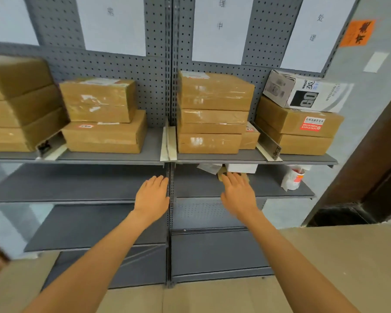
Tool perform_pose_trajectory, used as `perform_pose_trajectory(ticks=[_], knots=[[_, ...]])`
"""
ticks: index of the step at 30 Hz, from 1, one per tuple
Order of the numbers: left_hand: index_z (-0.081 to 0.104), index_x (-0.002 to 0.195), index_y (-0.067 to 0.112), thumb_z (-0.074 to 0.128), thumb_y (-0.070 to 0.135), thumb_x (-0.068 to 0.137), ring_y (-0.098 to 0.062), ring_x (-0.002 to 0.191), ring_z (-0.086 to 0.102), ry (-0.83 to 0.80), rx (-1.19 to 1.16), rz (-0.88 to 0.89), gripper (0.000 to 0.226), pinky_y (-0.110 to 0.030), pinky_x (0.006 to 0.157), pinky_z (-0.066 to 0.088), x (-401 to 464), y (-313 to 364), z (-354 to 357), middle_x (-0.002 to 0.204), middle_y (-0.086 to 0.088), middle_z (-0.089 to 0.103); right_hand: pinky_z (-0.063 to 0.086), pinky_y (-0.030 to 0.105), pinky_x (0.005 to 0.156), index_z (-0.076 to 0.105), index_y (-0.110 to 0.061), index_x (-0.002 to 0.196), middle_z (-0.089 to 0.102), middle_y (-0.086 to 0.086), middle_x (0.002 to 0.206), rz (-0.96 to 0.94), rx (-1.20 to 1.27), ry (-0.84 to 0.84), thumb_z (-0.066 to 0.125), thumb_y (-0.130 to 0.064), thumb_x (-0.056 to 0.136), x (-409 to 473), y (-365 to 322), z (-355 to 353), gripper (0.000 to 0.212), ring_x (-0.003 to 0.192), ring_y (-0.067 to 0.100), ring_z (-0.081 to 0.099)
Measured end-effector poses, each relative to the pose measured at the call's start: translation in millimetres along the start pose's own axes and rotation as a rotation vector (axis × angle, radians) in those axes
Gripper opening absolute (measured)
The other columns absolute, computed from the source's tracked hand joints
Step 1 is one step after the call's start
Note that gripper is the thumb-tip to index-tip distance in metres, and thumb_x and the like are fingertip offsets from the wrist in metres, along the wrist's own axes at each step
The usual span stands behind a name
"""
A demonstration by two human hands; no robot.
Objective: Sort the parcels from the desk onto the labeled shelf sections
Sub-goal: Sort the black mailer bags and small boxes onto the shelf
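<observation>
Brown taped parcels stand in four stacks on the grey top shelf (113, 158): a far-left stack (18, 105), a two-box stack (102, 116), a three-box stack (212, 114) and a right stack (298, 132) topped by a white printed box (303, 91). White paper labels (113, 23) hang on the pegboard above each section. My left hand (152, 197) and my right hand (238, 195) reach forward below that shelf, both flat with fingers apart and holding nothing. My right fingertips lie near a small brown parcel (221, 173) on the second shelf, mostly hidden.
White packets (242, 168) and a white bag (292, 178) lie on the second shelf at right. Upright metal dividers (269, 143) separate the sections. Lower grey shelves (95, 227) hold nothing visible. A dark door frame (379, 154) stands at right; tan floor lies below.
</observation>
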State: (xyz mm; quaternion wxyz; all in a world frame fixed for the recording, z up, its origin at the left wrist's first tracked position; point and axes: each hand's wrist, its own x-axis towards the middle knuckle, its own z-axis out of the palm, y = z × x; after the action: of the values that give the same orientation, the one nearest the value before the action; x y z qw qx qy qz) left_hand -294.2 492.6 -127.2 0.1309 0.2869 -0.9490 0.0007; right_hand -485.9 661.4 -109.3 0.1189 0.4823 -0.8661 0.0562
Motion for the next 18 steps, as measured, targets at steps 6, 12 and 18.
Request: perform_pose_trajectory(ticks=[6,12,18], knots=[[0.047,0.136,0.001,0.063,0.022,0.088,-0.035,0.124,0.049,-0.042,0.078,-0.261,0.055,-0.043,0.099,0.041,-114.0,-96.6,-29.5,0.134,-0.016,0.053,0.037,0.052,0.106,0.047,0.003,0.137,0.048,0.023,0.140,-0.180,0.050,-0.001,0.067,-0.013,0.084,-16.8,-103.3,-8.8,0.059,0.132,0.040,0.043],[0.058,0.121,-0.003,0.067,0.011,0.080,-0.040,0.107,0.057,-0.002,0.117,-0.551,0.045,-0.047,0.086,0.047,-221.6,-192.8,-73.5,0.114,-0.021,0.062,0.052,0.051,0.088,0.064,0.002,0.119,0.064,0.022,0.120,-0.427,0.073,-0.008,0.086,-0.015,0.061,-6.5,-233.9,-19.4,0.064,0.113,0.040,0.060],[0.060,0.115,0.006,0.063,0.019,0.082,-0.036,0.110,0.057,0.013,0.161,-0.798,0.036,-0.044,0.088,0.048,-321.8,-280.3,-110.9,0.115,-0.014,0.063,0.042,0.050,0.104,0.052,0.001,0.134,0.052,0.022,0.137,-0.681,0.174,0.047,0.074,-0.017,0.078,-0.9,-389.5,-33.0,0.062,0.129,0.038,0.047]])
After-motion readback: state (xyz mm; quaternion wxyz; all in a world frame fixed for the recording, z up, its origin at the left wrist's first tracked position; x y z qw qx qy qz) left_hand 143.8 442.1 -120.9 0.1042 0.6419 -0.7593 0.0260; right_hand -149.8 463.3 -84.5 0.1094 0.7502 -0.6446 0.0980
